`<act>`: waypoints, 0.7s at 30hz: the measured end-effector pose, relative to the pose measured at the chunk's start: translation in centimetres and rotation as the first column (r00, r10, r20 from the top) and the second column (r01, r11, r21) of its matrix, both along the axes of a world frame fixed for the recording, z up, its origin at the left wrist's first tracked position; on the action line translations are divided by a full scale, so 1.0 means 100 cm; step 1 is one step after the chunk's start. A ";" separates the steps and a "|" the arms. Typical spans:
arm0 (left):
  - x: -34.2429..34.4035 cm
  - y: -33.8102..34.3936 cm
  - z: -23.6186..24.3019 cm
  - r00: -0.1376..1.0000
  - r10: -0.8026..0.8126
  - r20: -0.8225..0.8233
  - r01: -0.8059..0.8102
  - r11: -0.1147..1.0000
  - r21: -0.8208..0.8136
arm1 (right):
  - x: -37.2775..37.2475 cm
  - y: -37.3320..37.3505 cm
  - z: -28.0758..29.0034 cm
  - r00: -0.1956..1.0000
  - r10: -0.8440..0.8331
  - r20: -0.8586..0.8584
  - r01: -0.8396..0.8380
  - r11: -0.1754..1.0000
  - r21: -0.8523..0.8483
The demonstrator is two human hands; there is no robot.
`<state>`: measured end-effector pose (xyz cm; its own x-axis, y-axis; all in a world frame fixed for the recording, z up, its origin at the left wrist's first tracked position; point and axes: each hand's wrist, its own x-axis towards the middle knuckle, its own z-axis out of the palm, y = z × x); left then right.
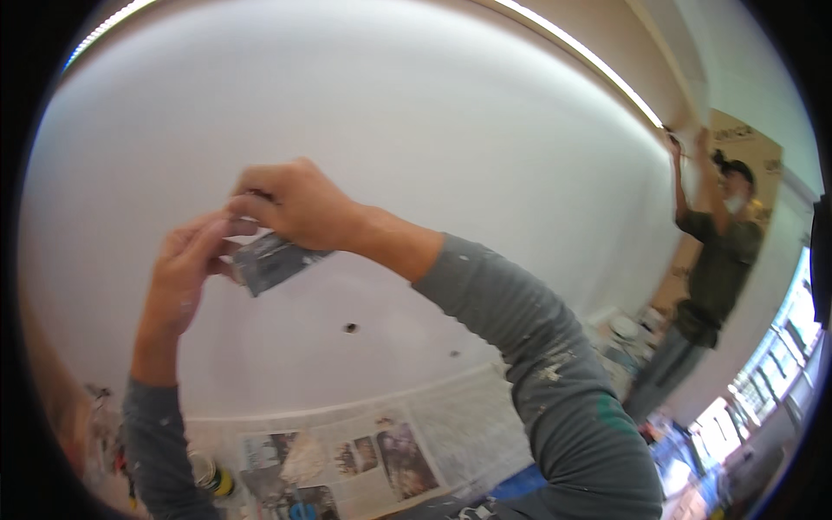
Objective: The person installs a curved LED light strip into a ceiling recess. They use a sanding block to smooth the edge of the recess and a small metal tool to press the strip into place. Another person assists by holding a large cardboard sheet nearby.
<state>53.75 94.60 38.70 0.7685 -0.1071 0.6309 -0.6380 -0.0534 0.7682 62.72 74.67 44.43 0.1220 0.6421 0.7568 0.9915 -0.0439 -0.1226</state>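
Both my hands are raised in front of a pale, smooth wall. A dark grey, flat rectangular piece with whitish smears sticks out below my right hand, whose fingers are curled in. Its exact kind does not show. My left hand meets the right one at the fingertips, its thumb and fingers pinched together beside the grey piece's left end. Whatever lies between those fingertips is too small or hidden to name. White flecks mark my grey sleeves.
Newspaper sheets lie below the wall, with a crumpled pale lump on them. A dark can with a yellow band stands near my left forearm. At right, another person reaches up toward the ceiling light strip. A small dark hole marks the wall.
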 end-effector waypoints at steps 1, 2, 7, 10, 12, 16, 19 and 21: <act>0.005 -0.002 -0.006 0.990 -0.126 -0.061 0.118 0.984 -0.131 | 0.002 -0.004 -0.005 0.997 -0.024 0.067 0.025 0.999 -0.020; 0.012 -0.006 -0.012 0.978 -0.198 -0.059 0.185 0.966 -0.179 | 0.005 -0.010 -0.010 0.984 -0.066 0.168 0.068 0.998 -0.007; 0.045 -0.022 -0.044 0.935 -0.344 -0.080 0.309 0.906 -0.290 | -0.006 -0.041 -0.025 0.869 -0.170 0.465 0.219 0.974 -0.053; 0.052 -0.039 -0.057 0.919 -0.384 -0.085 0.341 0.885 -0.316 | -0.011 -0.062 -0.036 0.836 -0.216 0.505 0.299 0.950 -0.089; 0.051 -0.057 -0.061 0.919 -0.383 -0.089 0.338 0.885 -0.319 | -0.022 -0.082 -0.037 0.810 -0.262 0.524 0.394 0.906 -0.156; 0.045 -0.077 -0.063 0.963 -0.257 -0.082 0.234 0.947 -0.222 | -0.041 -0.131 -0.042 0.775 -0.361 0.519 0.504 0.848 -0.164; 0.048 -0.077 -0.065 0.995 -0.095 0.030 0.093 0.993 0.078 | -0.042 -0.176 -0.043 0.764 -0.406 0.501 0.538 0.830 -0.148; 0.036 -0.098 -0.062 0.997 0.046 0.059 -0.056 0.984 0.170 | -0.032 -0.207 -0.045 0.816 -0.410 0.408 0.502 0.852 -0.148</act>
